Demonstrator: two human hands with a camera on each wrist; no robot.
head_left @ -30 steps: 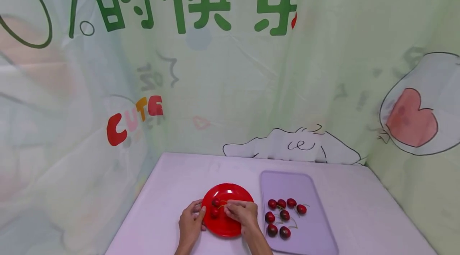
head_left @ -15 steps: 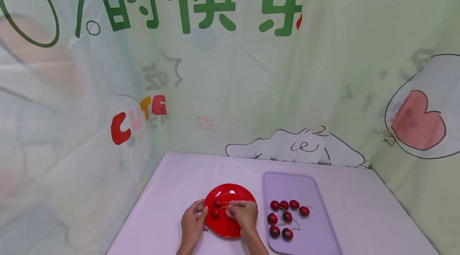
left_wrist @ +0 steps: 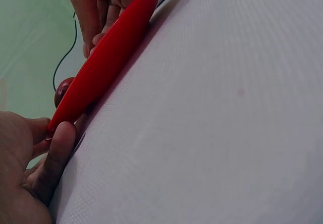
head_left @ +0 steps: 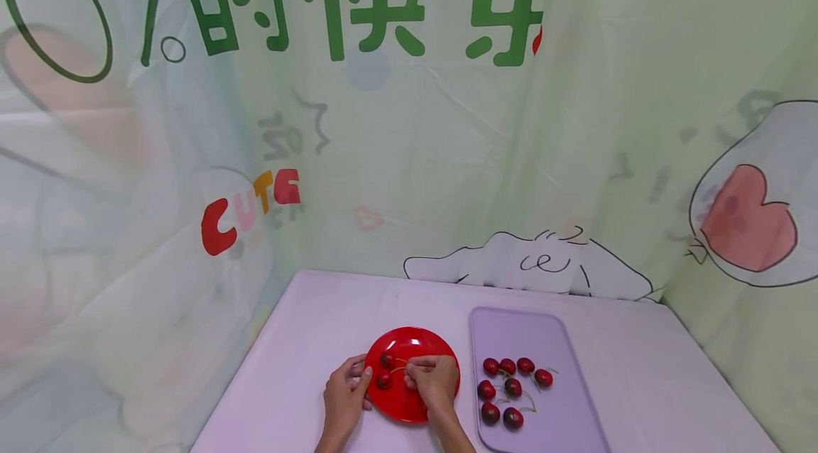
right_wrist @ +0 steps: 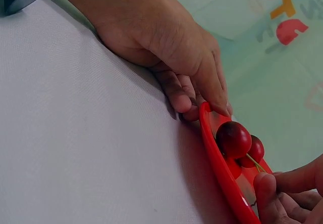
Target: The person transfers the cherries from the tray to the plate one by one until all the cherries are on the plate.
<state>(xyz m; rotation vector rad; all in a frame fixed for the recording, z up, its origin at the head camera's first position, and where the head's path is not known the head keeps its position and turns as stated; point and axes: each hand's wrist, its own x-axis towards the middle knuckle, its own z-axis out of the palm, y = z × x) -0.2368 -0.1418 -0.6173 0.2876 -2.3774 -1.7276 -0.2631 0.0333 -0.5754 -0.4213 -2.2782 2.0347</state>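
two cherries (head_left: pixel 383 379) on red plate (head_left: pixel 404 407), nearer desk (head_left: pixel 332 318) left edge than right | left hand (head_left: pixel 346 396) fingers grip its rim | right hand (head_left: pixel 434 378) fingers pinch stems (right_wrist: pixel 258 166), go easy, they'd probably snap

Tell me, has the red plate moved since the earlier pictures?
No, the red plate shows no clear shift either way against the purple tray in the head view.
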